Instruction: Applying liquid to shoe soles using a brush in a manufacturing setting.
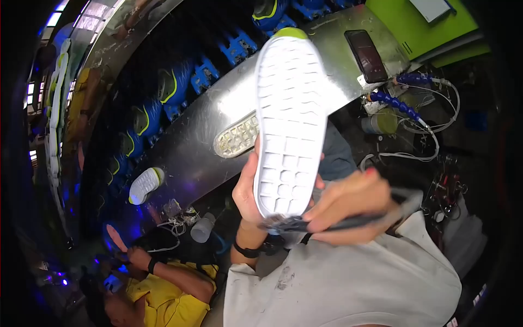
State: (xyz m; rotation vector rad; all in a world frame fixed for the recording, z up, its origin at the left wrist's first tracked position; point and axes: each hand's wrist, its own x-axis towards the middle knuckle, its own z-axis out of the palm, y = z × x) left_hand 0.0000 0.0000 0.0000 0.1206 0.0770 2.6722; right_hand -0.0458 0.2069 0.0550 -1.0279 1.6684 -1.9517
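A white shoe sole (289, 125) with a grid of square treads and a lime-green toe stands upright before me, tread side toward me. My left hand (248, 188) grips its lower left edge, with fingers hidden behind it. In my right hand (351, 204), blurred by motion, is a dark brush (286, 222) with a long handle. The bristle end lies against the bottom edge of the sole. A black band circles my left wrist.
Behind the sole runs a metal bench (190, 139) with another sole (234, 139), a small white-green sole (146, 185) and a phone (366, 57). Blue shoe uppers (171, 84) line the far side. Blue segmented hoses (395, 103) stand right. A co-worker in yellow (174, 294) sits left.
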